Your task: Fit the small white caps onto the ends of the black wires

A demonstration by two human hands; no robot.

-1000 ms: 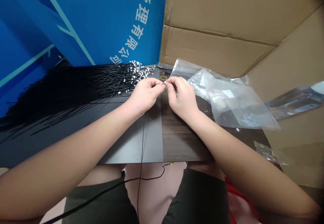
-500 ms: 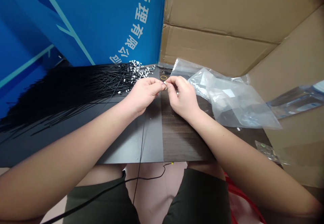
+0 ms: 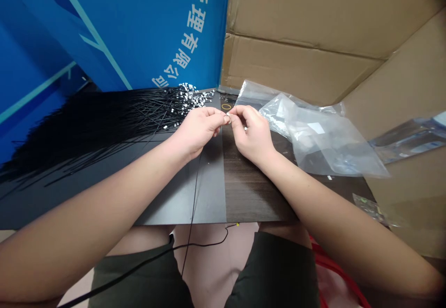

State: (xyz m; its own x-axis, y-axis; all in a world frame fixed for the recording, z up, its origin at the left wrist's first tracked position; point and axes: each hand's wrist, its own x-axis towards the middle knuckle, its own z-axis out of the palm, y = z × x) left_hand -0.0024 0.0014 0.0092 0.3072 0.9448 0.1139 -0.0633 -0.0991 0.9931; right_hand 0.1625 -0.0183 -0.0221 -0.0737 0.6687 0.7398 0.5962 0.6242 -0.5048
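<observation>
My left hand (image 3: 198, 129) and my right hand (image 3: 252, 134) meet fingertip to fingertip over the dark table (image 3: 244, 192). Both are closed in a pinch on a small pale piece at the end of a thin black cord (image 3: 193, 196). The cord runs from under my left hand down over the table's front edge. A big sheaf of black cords with small white ends (image 3: 104, 117) lies fanned out to the left of my left hand.
Clear plastic bags (image 3: 313, 136) lie right of my right hand. A small yellow ring (image 3: 226, 107) sits just behind the fingertips. Cardboard walls (image 3: 306, 57) stand behind and to the right, a blue panel (image 3: 132, 29) at back left. A small packet (image 3: 369, 208) lies near the right edge.
Both hands stay together at the same spot with only slight finger movement. The hanging cord has swung a little at its lower end.
</observation>
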